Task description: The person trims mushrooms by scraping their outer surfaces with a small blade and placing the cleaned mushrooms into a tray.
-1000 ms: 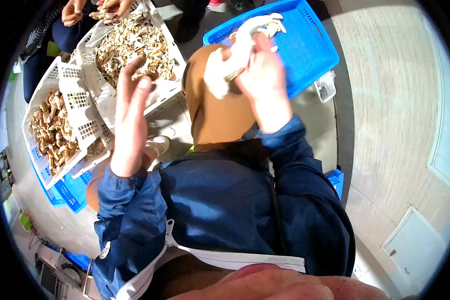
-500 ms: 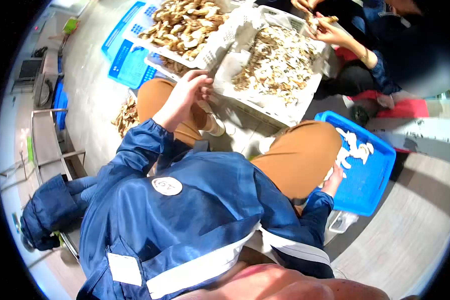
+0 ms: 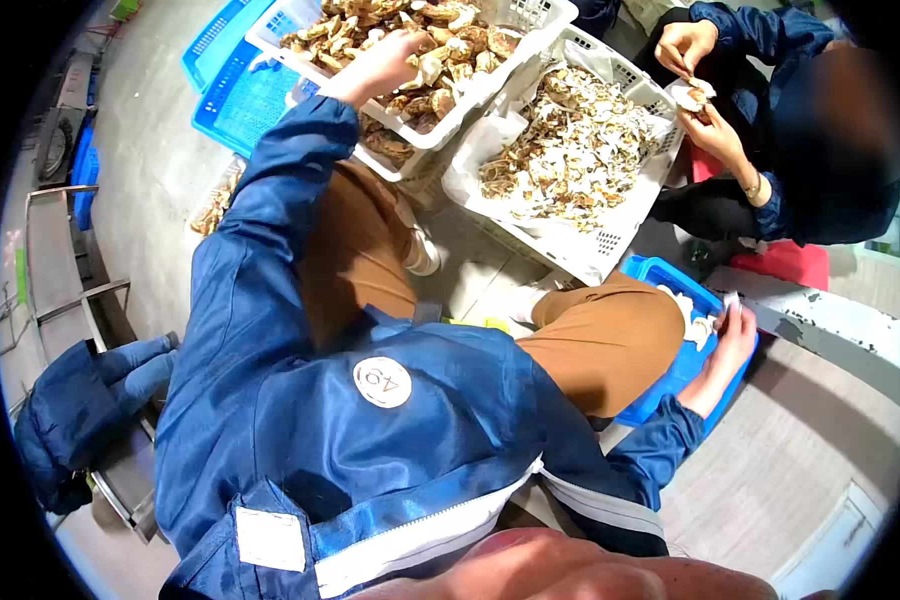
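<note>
My left hand (image 3: pixel 390 68) reaches into a white crate (image 3: pixel 280 38) heaped with brown-and-cream mushrooms (image 3: pixel 485 45). Its fingers are curled at a pale mushroom (image 3: pixel 429 70) on the near side of the heap. Over the far right side of the blue tray (image 3: pixel 660 395), my right hand (image 3: pixel 732 342) is raised with its fingers closed on a small pale piece (image 3: pixel 732 301), probably mushroom. White pieces (image 3: pixel 701 331) lie in the tray, beside my right knee. My right forearm crosses the tray's near part.
A second white crate (image 3: pixel 595 262), lined with plastic, holds many trimmings (image 3: pixel 565 150). Across from me, another person's hands (image 3: pixel 705 120) hold a mushroom. Blue trays (image 3: pixel 240 100) lie on the floor at left, near a metal frame (image 3: pixel 65 260). Another white crate sits under the mushroom crate.
My left hand has moved up and forward from above my knee into the mushroom crate. The right hand has risen from beside my leg to the tray's far side. My view has shifted slightly.
</note>
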A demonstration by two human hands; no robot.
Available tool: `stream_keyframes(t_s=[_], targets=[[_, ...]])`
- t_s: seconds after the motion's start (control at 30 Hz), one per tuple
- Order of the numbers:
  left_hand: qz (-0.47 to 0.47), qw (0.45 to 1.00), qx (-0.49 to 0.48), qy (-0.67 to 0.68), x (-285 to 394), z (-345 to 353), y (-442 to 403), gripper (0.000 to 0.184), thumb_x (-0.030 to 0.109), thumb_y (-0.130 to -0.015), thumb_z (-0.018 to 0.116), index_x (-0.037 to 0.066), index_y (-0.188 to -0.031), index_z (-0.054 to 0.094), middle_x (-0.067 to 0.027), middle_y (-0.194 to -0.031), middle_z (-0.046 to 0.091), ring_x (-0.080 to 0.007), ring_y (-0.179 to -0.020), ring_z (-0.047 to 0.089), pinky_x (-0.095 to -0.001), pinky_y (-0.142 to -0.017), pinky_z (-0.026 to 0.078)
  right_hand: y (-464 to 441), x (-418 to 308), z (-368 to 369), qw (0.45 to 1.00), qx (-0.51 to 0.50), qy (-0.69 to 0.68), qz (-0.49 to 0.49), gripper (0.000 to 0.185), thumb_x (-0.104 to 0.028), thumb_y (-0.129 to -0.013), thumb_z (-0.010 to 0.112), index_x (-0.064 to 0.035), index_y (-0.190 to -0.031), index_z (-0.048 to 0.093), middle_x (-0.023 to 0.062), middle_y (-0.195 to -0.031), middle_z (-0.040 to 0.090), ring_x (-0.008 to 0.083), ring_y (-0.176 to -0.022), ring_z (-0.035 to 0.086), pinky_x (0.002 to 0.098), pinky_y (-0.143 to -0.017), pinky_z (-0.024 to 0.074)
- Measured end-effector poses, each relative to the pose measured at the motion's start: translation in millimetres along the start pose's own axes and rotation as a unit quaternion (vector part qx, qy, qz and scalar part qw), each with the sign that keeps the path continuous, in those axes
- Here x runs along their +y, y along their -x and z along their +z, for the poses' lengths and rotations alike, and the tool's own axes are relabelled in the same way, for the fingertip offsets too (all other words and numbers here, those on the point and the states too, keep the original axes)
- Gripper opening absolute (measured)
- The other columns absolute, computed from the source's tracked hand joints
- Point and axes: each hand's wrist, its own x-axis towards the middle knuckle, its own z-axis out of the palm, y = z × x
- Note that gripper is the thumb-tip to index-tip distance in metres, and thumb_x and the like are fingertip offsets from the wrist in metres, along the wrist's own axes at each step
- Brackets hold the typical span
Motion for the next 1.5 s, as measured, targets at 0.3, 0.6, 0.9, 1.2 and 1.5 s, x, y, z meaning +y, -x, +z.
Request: stream_keyframes(t_s=[0.3,0.6,0.9,1.2,1.5], targets=[[-0.140,0.989,-0.033,0.030,-36.7,43.8,-65.9,0.051,0.030,-0.092,0.064,-0.005,-0.128,0.057,-0.0282,-0.115,0.068,-0.0399,-0.108,0.067,-0.0442,-0.092,0.053,25.4,-136.0,246.1,0.956,-0.274,-0.089,-0.050,0.015,-0.015,-0.092,0.076,-0.0027,-0.096,0.068,0.0015,-0.081,0.066,0.0082,-0.071,0.062,0.0222,-0.062,0.0518],[-0.202,0.951,-0.070,0.222,-25.7,48.2,-77.2,0.073,0.033,-0.082,0.075,-0.010,-0.136,0.050,-0.0280,-0.121,0.065,-0.0343,-0.110,0.065,-0.0398,-0.092,0.051,51.8,-94.2,316.4,0.907,-0.407,-0.108,0.025,0.015,-0.013,-0.095,0.071,-0.0005,-0.094,0.064,0.0005,-0.073,0.063,0.0064,-0.065,0.059,0.0217,-0.059,0.0485],[-0.275,0.898,-0.043,0.341,-9.5,16.8,-51.8,0.033,0.032,-0.092,0.065,0.007,-0.114,0.064,-0.0013,-0.094,0.062,-0.0138,-0.080,0.062,-0.0336,-0.071,0.052,37.6,-91.3,302.0,0.912,-0.376,-0.161,0.034,0.016,-0.015,-0.094,0.073,-0.0017,-0.095,0.064,0.0003,-0.075,0.065,0.0069,-0.064,0.061,0.0219,-0.059,0.0501],[-0.104,0.548,-0.090,0.825,82.4,9.0,16.2,0.053,0.023,-0.092,0.056,0.007,-0.142,0.051,-0.0112,-0.117,0.066,-0.0222,-0.099,0.061,-0.0367,-0.086,0.052,43.0,-140.9,267.7,0.898,-0.385,-0.209,-0.033,0.014,-0.014,-0.091,0.076,-0.0013,-0.096,0.070,0.0013,-0.078,0.069,0.0070,-0.071,0.065,0.0215,-0.064,0.0520],[-0.175,0.515,-0.067,0.837,178.5,51.7,30.6,0.035,0.020,-0.102,0.058,0.012,-0.135,0.057,-0.0088,-0.126,0.063,-0.0222,-0.110,0.062,-0.0411,-0.089,0.053,50.9,-132.3,271.2,0.879,-0.382,-0.132,-0.254,0.016,-0.013,-0.085,0.078,0.0004,-0.089,0.070,0.0071,-0.100,0.067,0.0132,-0.084,0.064,0.0267,-0.074,0.0529]])
